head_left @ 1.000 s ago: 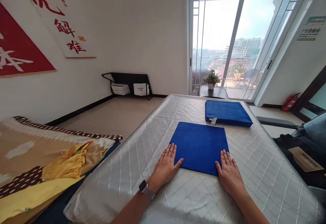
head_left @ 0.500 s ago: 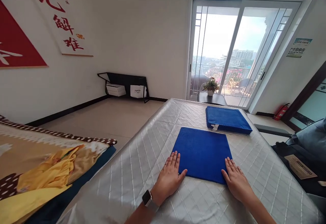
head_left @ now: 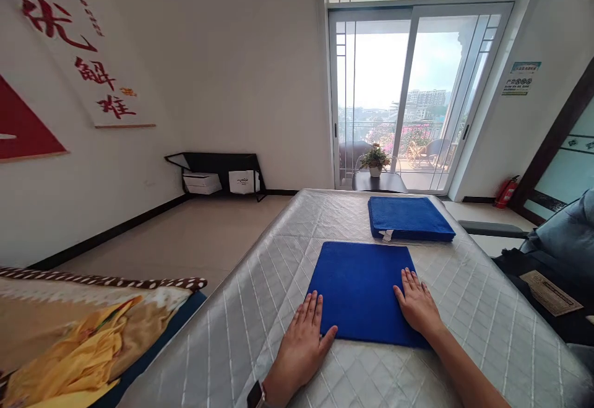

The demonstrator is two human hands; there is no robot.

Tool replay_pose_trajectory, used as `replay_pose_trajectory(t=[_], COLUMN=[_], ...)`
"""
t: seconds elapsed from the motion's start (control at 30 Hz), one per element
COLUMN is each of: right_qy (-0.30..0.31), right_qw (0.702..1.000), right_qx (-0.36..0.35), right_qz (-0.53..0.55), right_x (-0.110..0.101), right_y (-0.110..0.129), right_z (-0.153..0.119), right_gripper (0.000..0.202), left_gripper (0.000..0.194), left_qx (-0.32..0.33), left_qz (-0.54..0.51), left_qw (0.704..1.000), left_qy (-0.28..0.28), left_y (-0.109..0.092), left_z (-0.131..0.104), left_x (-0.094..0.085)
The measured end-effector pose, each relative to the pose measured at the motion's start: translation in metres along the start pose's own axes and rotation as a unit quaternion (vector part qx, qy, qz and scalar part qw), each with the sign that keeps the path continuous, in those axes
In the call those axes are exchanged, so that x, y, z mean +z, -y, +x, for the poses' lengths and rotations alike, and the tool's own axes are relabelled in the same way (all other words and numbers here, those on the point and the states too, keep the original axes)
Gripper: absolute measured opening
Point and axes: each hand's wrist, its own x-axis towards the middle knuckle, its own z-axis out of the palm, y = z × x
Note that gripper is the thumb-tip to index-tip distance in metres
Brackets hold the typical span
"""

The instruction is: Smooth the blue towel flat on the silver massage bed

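A flat blue cloth [head_left: 362, 290], roughly square, lies on the silvery quilted surface [head_left: 250, 309]. My left hand [head_left: 301, 343], with a watch on its wrist, rests open at the cloth's lower left corner, thumb on its near edge. Flat against the cloth's right edge lies my right hand [head_left: 417, 303], fingers straight and slightly apart. Beyond the cloth, to the right, sits a folded blue stack [head_left: 411, 217] with a small white tag on its near side.
A patterned blanket and yellow cloth [head_left: 78, 346] lie at the left. Dark cushions [head_left: 563, 241] and a brown card [head_left: 550, 293] are at the right. A potted plant [head_left: 375, 160] stands on a chair by the glass doors.
My right hand has slid forward along the cloth's right edge. My left hand stays at the lower left corner. The view has shifted slightly.
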Motion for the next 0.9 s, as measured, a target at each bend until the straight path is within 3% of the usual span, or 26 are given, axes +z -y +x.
replay_pose_trajectory(t=[0.1,0.27,0.37,0.47,0.63,0.77,0.9], right_qy=[-0.003,0.004,0.004,0.002,-0.006,-0.003,-0.014], right_qw=[1.000,1.000,1.000,1.000,0.999,1.000,1.000], right_qx=[-0.001,-0.004,-0.005,-0.008,-0.011,-0.024,-0.024], right_qz=[0.020,0.022,0.018,0.023,0.035,0.013,0.004], right_x=[0.013,0.012,0.011,0.011,0.011,0.012,0.015], right_y=[-0.010,-0.017,-0.019,-0.021,-0.023,-0.025,-0.026], right_z=[0.002,0.003,0.004,0.003,0.002,0.000,-0.001], right_gripper=[0.070,0.069,0.069,0.068,0.067,0.063,0.061], left_gripper=[0.080,0.072,0.072,0.073,0.067,0.061,0.064], left_qx=[0.000,-0.013,-0.006,0.077,0.253,0.272,0.229], left_qz=[-0.019,-0.102,-0.106,-0.091,-0.078,-0.091,-0.074], left_qw=[1.000,0.992,0.992,0.989,0.960,0.958,0.971], left_qy=[0.016,0.067,0.065,0.088,0.092,0.003,-0.014], left_y=[0.003,0.016,0.008,-0.026,-0.112,-0.165,-0.181], left_z=[0.005,0.020,0.026,0.032,0.069,0.118,0.146], left_x=[0.000,-0.009,-0.018,-0.031,-0.043,-0.021,0.014])
